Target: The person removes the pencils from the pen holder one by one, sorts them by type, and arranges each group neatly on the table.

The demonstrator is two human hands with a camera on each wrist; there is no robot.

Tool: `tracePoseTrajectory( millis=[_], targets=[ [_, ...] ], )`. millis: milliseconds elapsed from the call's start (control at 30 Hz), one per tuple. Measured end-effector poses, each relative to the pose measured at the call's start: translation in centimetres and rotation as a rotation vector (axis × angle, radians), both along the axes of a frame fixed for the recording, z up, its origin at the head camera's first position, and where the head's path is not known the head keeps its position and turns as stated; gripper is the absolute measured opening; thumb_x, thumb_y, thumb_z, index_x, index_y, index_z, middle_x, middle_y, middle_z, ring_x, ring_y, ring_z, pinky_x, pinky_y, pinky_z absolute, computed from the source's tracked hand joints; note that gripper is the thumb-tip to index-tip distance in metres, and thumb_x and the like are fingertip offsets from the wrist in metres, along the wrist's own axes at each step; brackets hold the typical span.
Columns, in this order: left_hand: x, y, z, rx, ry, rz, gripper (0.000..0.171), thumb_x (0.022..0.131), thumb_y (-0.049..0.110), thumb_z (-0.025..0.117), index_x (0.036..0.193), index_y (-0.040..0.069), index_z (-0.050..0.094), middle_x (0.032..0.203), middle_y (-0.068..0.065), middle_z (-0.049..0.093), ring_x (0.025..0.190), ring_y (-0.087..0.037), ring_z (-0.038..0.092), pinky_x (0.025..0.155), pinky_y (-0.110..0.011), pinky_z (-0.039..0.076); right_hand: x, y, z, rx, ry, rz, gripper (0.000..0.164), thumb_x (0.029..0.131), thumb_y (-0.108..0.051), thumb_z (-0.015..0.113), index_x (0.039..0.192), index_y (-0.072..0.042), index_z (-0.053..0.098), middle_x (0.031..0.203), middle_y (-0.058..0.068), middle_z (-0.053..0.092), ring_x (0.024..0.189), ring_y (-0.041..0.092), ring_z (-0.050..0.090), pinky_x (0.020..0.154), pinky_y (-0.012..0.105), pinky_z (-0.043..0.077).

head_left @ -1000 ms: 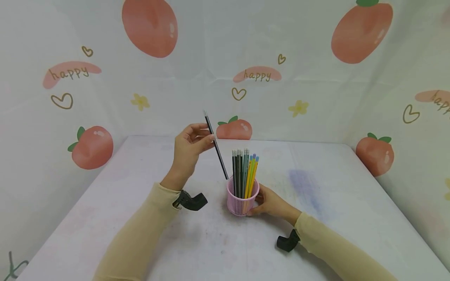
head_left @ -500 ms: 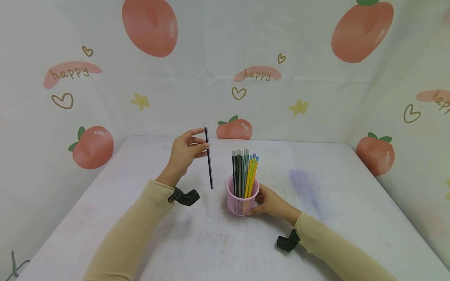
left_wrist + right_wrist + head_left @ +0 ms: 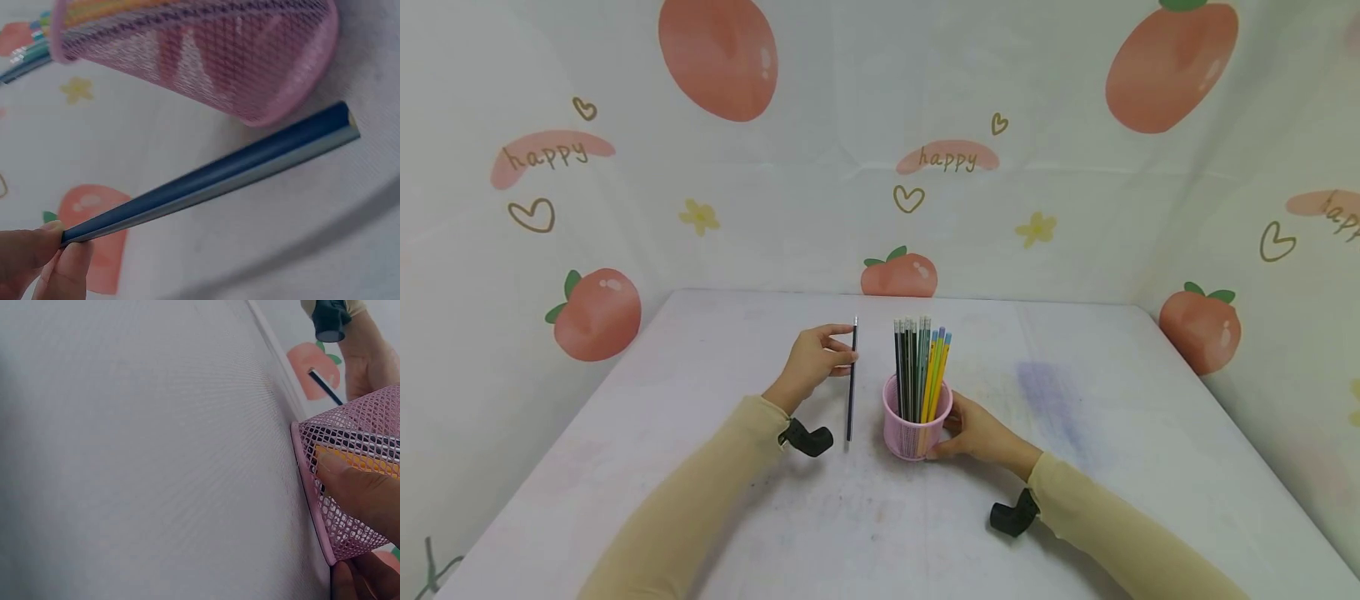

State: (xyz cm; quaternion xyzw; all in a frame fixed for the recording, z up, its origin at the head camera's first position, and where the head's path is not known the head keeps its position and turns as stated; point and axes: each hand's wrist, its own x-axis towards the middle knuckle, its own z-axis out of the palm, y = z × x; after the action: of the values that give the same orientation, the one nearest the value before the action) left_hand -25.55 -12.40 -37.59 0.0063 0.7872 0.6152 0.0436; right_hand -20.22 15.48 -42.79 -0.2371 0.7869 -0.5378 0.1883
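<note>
In the head view my left hand (image 3: 814,360) pinches a dark pencil (image 3: 852,396) between thumb and fingers near its upper end. The pencil hangs almost upright, left of a pink mesh pen holder (image 3: 912,442) and apart from it. Its blunt lower end shows large in the left wrist view; whether that end touches the table, I cannot tell. My right hand (image 3: 981,432) holds the pen holder from the right, thumb against the mesh low down in the right wrist view. Several black, green and yellow pencils (image 3: 917,375) stand upright inside the holder, eraser ends up.
A white table (image 3: 880,525) with a faint purple smudge (image 3: 1051,400) lies under both hands. Behind and beside it hangs a white cloth (image 3: 820,183) printed with fruit, hearts and flowers. Each wrist wears a black camera (image 3: 1015,513).
My left hand has moved the pencil away from the holder's left rim, then lowered it beside the holder. The pencil has turned from slanted to nearly upright. My right hand and the holder stay put.
</note>
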Motion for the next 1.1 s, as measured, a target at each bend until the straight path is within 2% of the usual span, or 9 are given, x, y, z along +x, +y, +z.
tracePoseTrajectory(
  millis=[200,500,733,967,1100],
  targets=[
    [-0.3,0.0,-2.0,-0.045,-0.064,0.010,0.054,0.082,-0.005,0.072,0.133,0.003,0.057,0.095,-0.015,0.068,0.070,-0.010,0.065,0.066,-0.025,0.060,0.0,0.0,0.0,-0.006,0.016,0.011,0.095,0.071,-0.003,0.084,0.148,0.003,0.029,0.145,0.022,0.044,0.134,0.039,0.043,0.112,0.049,0.034],
    [-0.7,0.3,-3.6,-0.149,-0.080,0.004,0.051,0.079,-0.006,0.074,0.128,-0.001,0.060,0.091,-0.017,0.071,0.059,-0.007,0.062,0.057,-0.022,0.058,-0.2,0.1,-0.1,0.015,0.001,-0.005,0.096,0.071,-0.006,0.085,0.148,0.001,0.029,0.145,0.021,0.045,0.134,0.037,0.044,0.111,0.049,0.036],
    [-0.4,0.6,-3.4,-0.218,-0.094,-0.006,0.050,0.079,-0.004,0.074,0.126,-0.002,0.061,0.086,-0.013,0.070,0.057,-0.008,0.060,0.055,-0.022,0.057,-0.3,0.0,-0.3,0.005,-0.010,0.000,0.096,0.071,-0.004,0.085,0.148,0.002,0.028,0.146,0.021,0.044,0.135,0.038,0.042,0.111,0.048,0.037],
    [-0.7,1.0,-3.5,-0.285,-0.132,0.023,0.046,0.077,-0.002,0.077,0.122,0.002,0.064,0.077,-0.007,0.061,0.054,-0.007,0.057,0.053,-0.018,0.054,-0.2,0.1,-0.3,-0.003,0.001,0.012,0.097,0.071,-0.003,0.084,0.149,0.003,0.026,0.147,0.022,0.043,0.135,0.039,0.041,0.111,0.049,0.036],
    [-0.6,1.1,-3.4,-0.296,-0.139,0.028,0.047,0.077,-0.001,0.077,0.122,0.002,0.064,0.077,-0.008,0.061,0.053,-0.007,0.057,0.053,-0.019,0.055,-0.2,0.1,-0.2,-0.011,0.004,0.017,0.097,0.072,-0.002,0.084,0.149,0.003,0.026,0.146,0.023,0.043,0.135,0.039,0.042,0.111,0.049,0.036]
  ],
)
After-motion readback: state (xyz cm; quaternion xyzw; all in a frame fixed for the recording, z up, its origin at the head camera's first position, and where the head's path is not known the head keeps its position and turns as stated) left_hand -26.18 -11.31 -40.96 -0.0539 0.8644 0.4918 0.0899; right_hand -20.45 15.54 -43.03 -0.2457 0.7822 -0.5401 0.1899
